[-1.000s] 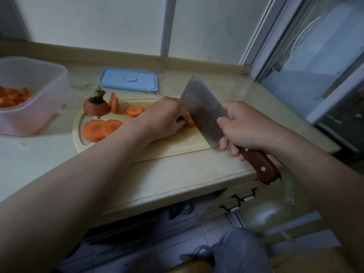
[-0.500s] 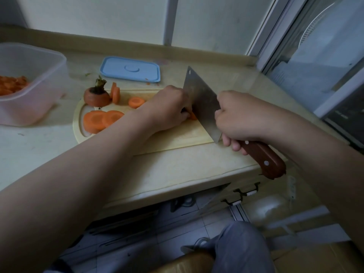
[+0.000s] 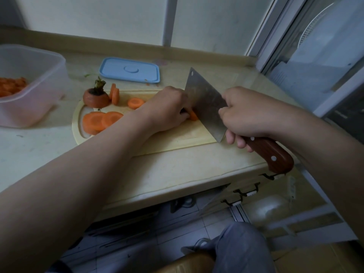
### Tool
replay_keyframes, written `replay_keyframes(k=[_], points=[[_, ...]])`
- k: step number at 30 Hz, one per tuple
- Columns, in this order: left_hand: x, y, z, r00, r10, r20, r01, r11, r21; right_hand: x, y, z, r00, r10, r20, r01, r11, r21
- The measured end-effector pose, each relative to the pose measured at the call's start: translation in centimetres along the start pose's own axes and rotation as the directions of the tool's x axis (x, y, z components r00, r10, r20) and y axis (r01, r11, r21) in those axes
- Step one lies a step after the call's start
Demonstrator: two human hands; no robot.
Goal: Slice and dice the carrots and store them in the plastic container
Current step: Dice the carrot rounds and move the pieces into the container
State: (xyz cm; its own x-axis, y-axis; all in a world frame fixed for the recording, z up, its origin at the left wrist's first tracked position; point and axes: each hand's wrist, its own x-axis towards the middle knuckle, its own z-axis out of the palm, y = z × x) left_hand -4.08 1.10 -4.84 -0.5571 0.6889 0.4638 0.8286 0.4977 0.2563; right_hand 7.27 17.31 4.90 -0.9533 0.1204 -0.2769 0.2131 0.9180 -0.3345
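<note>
While the curled left hand (image 3: 167, 110) holds a carrot piece (image 3: 193, 115), right hand (image 3: 247, 113) fisted round the cleaver (image 3: 204, 100)

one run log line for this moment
step: slicing carrot | right hand: grips cleaver | left hand: holds carrot piece on cutting board | plastic container: partly filled, blue lid off

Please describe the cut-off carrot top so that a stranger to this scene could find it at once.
Find the wooden cutting board on the pale counter and look at its far left corner, nearest the plastic container. The carrot top sits there, a stubby orange dome. Unlike the flat slices beside it, it carries a dark stem stub.
</note>
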Motion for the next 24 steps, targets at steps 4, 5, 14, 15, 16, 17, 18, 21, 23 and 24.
replay_keyframes(k=[4, 5, 14, 15, 16, 17, 18, 21, 23, 24], points=[[0.1, 0.1, 0.0, 1.000, -0.007, 0.010, 0.007, 1.000, 0.005, -0.2, -0.4, 0.2, 1.000, 0.011, 0.024, -0.010, 0.999, -0.043], [0.1, 0.0, 0.0, 1.000, -0.011, 0.015, 0.011, 1.000, 0.007, -0.2, -0.6, 0.3, 0.999, 0.012, 0.033, -0.010, 0.999, -0.053], [0.2, -0.3, 0.2, 0.996, -0.079, 0.050, 0.077, 0.997, 0.023, 2.9, -1.6, 1.9, 1.000, 0.016, -0.007, -0.016, 0.999, 0.032], [0.1, -0.2, 0.1, 0.998, -0.061, 0.030, 0.061, 0.998, 0.008, 3.0, -1.5, 1.8, 1.000, 0.014, -0.015, -0.013, 0.999, 0.051], [0.0, -0.1, 0.1, 0.999, -0.051, 0.009, 0.051, 0.999, -0.009, 3.1, -1.3, 1.7, 1.000, 0.013, -0.026, -0.011, 0.997, 0.075], [-0.2, -0.1, 0.0, 0.999, -0.046, -0.009, 0.045, 0.999, -0.028, 3.2, -1.0, 1.7, 0.999, 0.011, -0.040, -0.007, 0.995, 0.100], [-0.2, 0.0, 0.0, 0.999, -0.041, -0.024, 0.040, 0.998, -0.046, 3.1, -0.6, 1.7, 0.998, 0.008, -0.055, -0.001, 0.992, 0.126], [-0.3, 0.1, -0.3, 0.998, -0.040, -0.048, 0.036, 0.997, -0.072, 2.4, 0.3, 1.2, 0.995, -0.010, -0.100, 0.028, 0.983, 0.184], [-0.3, 0.1, -0.4, 0.997, -0.060, -0.055, 0.056, 0.995, -0.081, 1.8, 0.7, 0.6, 0.994, -0.018, -0.111, 0.041, 0.978, 0.203], [-0.2, 0.1, -0.5, 0.996, -0.072, -0.052, 0.068, 0.995, -0.078, 1.4, 0.8, 0.4, 0.994, -0.021, -0.111, 0.044, 0.978, 0.204]])
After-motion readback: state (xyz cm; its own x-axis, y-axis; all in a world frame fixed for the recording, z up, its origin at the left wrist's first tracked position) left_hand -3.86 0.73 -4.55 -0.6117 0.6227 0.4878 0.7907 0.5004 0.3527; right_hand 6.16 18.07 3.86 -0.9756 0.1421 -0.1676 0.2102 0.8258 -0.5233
